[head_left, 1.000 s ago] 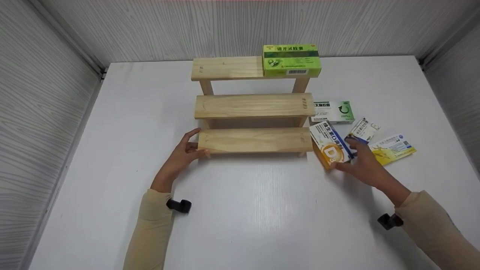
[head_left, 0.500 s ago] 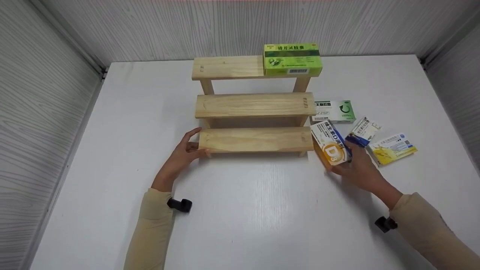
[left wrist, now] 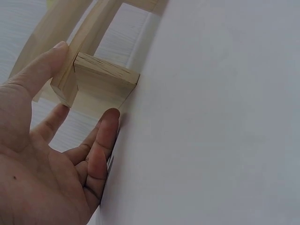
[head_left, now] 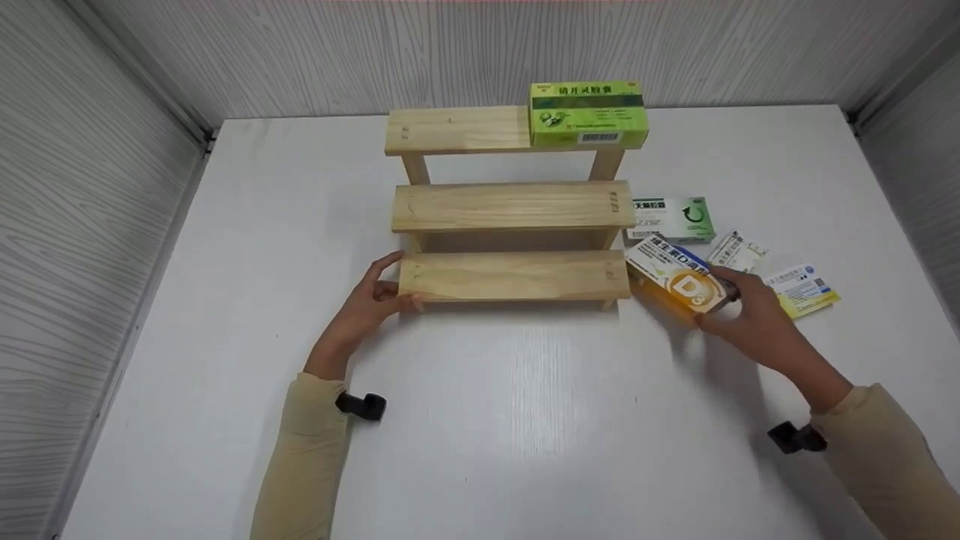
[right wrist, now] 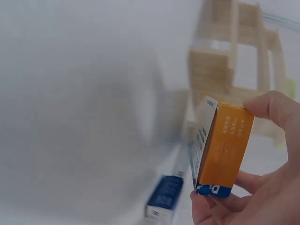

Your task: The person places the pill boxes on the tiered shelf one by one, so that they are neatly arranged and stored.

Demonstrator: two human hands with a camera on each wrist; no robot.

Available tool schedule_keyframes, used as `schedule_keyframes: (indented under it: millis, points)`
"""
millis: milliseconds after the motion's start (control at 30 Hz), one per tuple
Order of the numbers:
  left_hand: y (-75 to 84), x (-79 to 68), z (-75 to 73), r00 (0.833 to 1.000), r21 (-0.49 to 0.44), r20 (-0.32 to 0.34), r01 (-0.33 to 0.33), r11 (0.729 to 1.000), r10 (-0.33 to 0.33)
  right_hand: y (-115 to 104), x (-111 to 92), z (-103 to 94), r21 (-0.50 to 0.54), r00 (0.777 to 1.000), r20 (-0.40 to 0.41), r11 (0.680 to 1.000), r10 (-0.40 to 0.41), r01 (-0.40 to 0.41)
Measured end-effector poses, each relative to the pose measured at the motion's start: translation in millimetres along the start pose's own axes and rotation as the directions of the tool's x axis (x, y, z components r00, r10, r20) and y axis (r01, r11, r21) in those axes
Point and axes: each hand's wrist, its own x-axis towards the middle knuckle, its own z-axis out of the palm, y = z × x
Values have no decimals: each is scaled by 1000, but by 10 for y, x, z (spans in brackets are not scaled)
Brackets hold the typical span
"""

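Observation:
A three-tier wooden rack [head_left: 517,276] stands on the white table. At the left end of its lowest step, my left hand [head_left: 358,313] pinches the board between thumb and forefinger; in the left wrist view the other fingers curl below the step end [left wrist: 105,77]. My right hand [head_left: 765,330] grips an orange and white vitamin D medicine box [head_left: 681,279] by its near end, thumb on one side and fingers on the other. The box is tilted beside the rack's lowest step. Its orange side [right wrist: 228,145] and blue corner show in the right wrist view.
A green medicine box [head_left: 589,112] sits on the right of the top step. Right of the rack lie a white and green box [head_left: 671,219], a small white box [head_left: 739,251] and a yellow and white box [head_left: 806,289], partly behind my right hand.
My right hand has closed round the vitamin D box, lifted it off the table and moved it slightly right, turning it. My left hand keeps its hold on the rack.

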Motion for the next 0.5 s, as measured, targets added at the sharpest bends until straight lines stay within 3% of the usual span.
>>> schedule_keyframes:
  millis: [367,500]
  points:
    - [-26,-13,-11,1000,-11,-2,-7,1000,7,-50,-194,-413,24,989,-120,995,-92,95]
    - [-26,-12,-14,1000,-4,0,-20,1000,20,-75,-232,-515,13,983,-157,995,-91,94]
